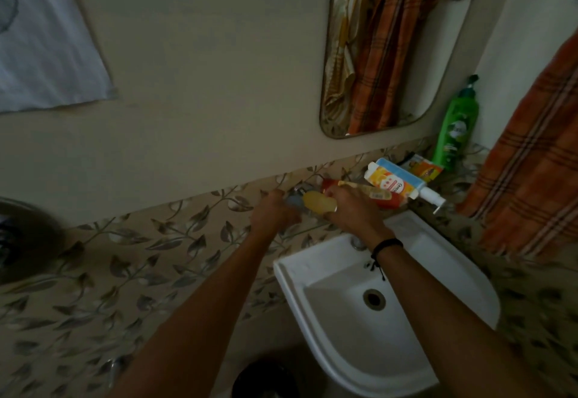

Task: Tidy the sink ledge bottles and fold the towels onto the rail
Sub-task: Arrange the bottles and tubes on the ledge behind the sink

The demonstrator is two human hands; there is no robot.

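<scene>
My left hand [273,214] and my right hand [350,210] both reach to the ledge behind the white sink [438,260]. Between them is a small yellow bottle [317,202] with a blue cap; both hands close around it. Behind it lies a red and yellow tube [387,196]. A white pump bottle [403,181] lies on its side further right, with a small orange packet [425,169] behind it. A green pump bottle [456,128] stands upright in the corner. An orange checked towel [531,172] hangs at the right edge.
A mirror [391,53] above the ledge reflects the orange towel, a yellow one and a chrome rail. A white cloth [47,47] hangs on the wall at upper left. The lower wall has leaf-patterned tiles [125,260]. A dark bin [266,379] stands below the sink.
</scene>
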